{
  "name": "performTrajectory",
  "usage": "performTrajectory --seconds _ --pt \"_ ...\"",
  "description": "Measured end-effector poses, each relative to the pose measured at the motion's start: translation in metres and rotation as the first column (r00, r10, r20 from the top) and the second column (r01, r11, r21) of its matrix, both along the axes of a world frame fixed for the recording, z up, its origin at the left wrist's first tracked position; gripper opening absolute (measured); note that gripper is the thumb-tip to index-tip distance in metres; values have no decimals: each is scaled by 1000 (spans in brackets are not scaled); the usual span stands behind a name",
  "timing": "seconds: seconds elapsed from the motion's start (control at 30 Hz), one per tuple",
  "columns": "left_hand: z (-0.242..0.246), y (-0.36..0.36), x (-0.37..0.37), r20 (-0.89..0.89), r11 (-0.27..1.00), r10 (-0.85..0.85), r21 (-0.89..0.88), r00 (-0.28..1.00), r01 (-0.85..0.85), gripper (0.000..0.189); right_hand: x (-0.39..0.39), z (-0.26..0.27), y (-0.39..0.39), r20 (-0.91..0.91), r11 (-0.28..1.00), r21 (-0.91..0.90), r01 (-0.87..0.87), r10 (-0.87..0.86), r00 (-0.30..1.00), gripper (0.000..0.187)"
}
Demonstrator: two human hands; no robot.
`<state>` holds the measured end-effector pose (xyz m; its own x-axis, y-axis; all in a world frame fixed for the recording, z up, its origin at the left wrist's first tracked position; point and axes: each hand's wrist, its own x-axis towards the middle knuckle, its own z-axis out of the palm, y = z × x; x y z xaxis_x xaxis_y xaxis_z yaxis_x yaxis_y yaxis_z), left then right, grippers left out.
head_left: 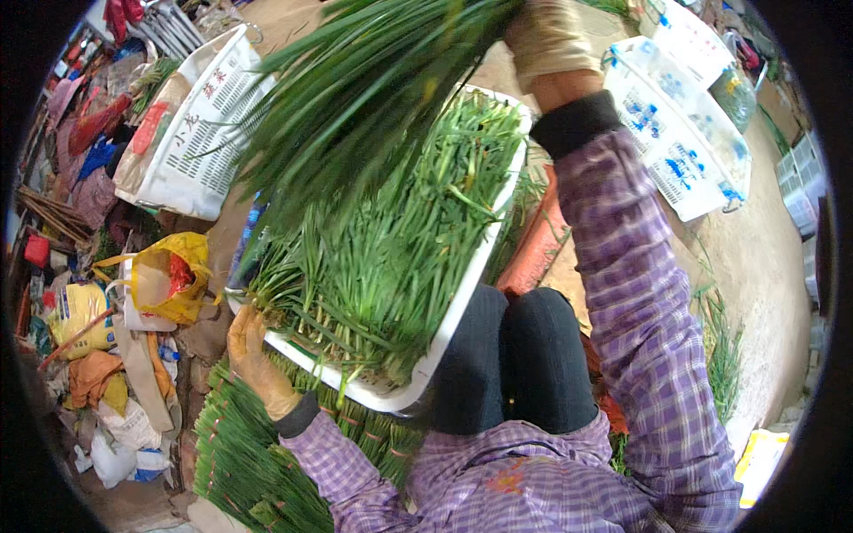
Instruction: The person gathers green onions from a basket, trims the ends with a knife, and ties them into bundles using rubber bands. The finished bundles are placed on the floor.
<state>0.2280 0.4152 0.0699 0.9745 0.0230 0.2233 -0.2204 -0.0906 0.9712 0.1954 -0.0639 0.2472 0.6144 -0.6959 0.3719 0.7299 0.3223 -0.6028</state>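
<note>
My right hand [556, 43], in a pale work glove, grips a large bunch of long green chive-like leaves [386, 86] by one end. The leaves fan out to the left, blurred, above a white plastic crate [460, 303]. Cut green stalks [400, 280] fill that crate in front of my knees. At its near left corner, my left hand [263, 363], in a thin yellowish glove, has its fingers around the base of a small bunch of the same greens [273, 293]. Part of that grip is hidden.
Tied bundles of greens [266, 453] lie on the floor at lower left. White perforated crates stand at left [200, 133] and right [673, 126]. A yellow bag [170, 276] and piled cloths crowd the left side. An orange-red roll [533, 240] lies beside the crate.
</note>
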Motion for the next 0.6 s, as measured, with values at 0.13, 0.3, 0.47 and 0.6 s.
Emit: performTrajectory --seconds 0.13,0.3,0.47,0.6 --pt "14 -19 -6 -35 973 -228 -47 973 226 34 -91 27 -42 26 980 -63 191 -189 982 30" --pt "48 -90 -31 -51 868 -481 114 875 483 35 -272 47 -104 -216 890 -339 305 -389 895 20" --pt "83 -190 -97 -155 485 -843 194 515 853 34 -402 5 -141 -186 666 -389 636 -733 654 23" --pt "117 -283 -192 -215 -139 -971 140 -106 980 51 -474 -15 -141 52 444 -352 824 -870 491 41"
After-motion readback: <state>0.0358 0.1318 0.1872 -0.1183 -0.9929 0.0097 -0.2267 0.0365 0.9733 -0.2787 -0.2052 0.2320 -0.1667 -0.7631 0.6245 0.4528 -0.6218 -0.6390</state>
